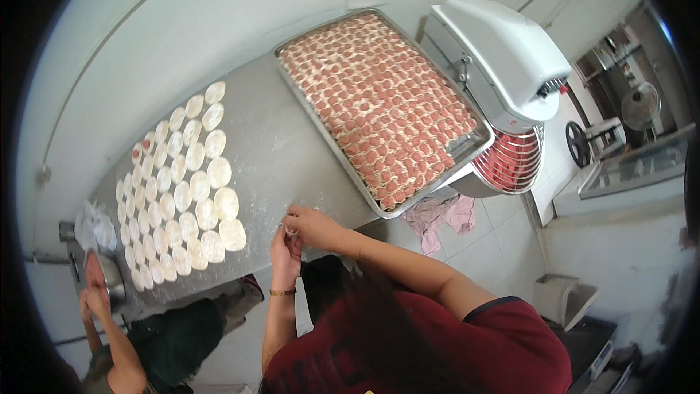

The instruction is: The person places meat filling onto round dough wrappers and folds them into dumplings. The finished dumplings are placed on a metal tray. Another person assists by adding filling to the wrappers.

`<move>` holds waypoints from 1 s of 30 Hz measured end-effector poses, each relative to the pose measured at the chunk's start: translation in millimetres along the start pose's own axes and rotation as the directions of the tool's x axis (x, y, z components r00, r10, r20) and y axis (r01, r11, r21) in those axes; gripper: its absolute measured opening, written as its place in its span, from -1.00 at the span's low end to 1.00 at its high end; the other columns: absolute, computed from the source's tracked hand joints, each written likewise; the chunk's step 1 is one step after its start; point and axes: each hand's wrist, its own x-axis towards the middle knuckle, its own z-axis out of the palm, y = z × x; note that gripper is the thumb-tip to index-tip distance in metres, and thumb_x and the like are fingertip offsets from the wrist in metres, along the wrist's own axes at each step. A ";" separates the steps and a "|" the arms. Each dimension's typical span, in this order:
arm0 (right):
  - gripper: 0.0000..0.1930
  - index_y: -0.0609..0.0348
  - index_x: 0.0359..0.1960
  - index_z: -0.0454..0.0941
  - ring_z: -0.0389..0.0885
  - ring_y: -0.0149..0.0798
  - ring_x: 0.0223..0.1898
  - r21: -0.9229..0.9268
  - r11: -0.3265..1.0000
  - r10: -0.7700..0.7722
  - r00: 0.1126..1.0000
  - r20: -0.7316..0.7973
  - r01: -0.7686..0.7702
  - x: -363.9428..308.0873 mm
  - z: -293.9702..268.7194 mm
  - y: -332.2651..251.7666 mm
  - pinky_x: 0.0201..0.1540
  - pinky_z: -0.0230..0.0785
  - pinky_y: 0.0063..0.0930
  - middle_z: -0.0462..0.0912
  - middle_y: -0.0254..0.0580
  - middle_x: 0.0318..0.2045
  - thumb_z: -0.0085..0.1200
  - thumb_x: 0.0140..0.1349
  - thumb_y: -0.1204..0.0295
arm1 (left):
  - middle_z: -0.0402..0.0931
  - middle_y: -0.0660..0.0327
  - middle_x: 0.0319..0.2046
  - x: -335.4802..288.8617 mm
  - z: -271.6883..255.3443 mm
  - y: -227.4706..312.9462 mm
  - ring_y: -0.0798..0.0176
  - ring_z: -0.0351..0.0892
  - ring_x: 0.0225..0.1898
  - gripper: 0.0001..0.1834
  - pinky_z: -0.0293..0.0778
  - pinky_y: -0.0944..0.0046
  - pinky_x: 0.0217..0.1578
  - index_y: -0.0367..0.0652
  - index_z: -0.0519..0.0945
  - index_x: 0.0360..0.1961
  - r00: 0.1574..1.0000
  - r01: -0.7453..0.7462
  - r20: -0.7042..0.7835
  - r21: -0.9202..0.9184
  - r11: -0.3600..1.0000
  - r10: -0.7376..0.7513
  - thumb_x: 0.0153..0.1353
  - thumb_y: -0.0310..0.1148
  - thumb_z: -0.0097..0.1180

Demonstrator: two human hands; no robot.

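Observation:
Over the near edge of the steel table (pixel 281 146), my left hand (pixel 285 254) and my right hand (pixel 319 230) meet with fingertips pressed together. A small pale bit shows between them, too hidden to name. To their left lie rows of flat, round dough wrappers (pixel 206 213), slightly overlapping. Beyond my right hand stands a large metal tray (pixel 328 130), nearly full of small open-topped dumplings (pixel 379 95) with pink meat filling. At the tray's near right corner, a patch of bare metal shows.
A white mixer (pixel 496 58) with a wire guard over pink meat (pixel 510 160) stands right of the tray. Pink cloths (pixel 441 219) are below it. At far left, a co-worker's hands (pixel 95 300) are at a metal bowl (pixel 112 281) of meat, near a plastic bag (pixel 95 226).

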 end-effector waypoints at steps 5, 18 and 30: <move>-0.72 0.22 -0.29 0.53 0.60 -0.15 -0.33 0.242 0.963 0.172 0.963 -0.206 -0.121 -23.8 -75.1 14.6 -0.26 0.45 -0.35 0.54 -0.12 -0.32 0.14 -0.13 0.62 | 0.42 0.06 0.03 -0.8 21.1 11.1 0.14 0.47 0.05 -0.56 0.42 0.19 0.05 -0.23 0.31 0.14 0.997 0.006 0.083 0.070 0.998 -0.012 0.40 -0.14 -0.27; -0.79 0.20 -0.43 0.59 0.63 -0.09 -0.45 -0.240 0.591 0.479 0.574 -0.664 -0.770 -146.8 -264.5 158.6 -0.33 0.44 -0.28 0.63 -0.09 -0.53 0.17 -0.21 0.52 | 0.50 0.28 -0.43 32.7 -46.2 -7.9 0.50 0.45 -0.44 -0.78 0.40 0.49 -0.43 -0.27 0.49 -0.13 0.886 -0.411 0.075 0.583 0.701 0.457 0.36 -0.38 -0.15; -0.82 0.14 -0.43 0.64 0.66 -0.22 -0.39 -0.103 0.474 0.675 0.436 -0.595 -0.875 -140.8 -259.0 188.4 -0.27 0.47 -0.40 0.65 -0.16 -0.52 0.18 -0.17 0.49 | 0.48 0.34 -0.54 28.9 -39.0 -10.9 0.54 0.41 -0.55 -0.83 0.36 0.50 -0.53 -0.26 0.54 -0.23 0.838 -0.396 0.033 0.724 0.564 0.545 0.30 -0.45 -0.09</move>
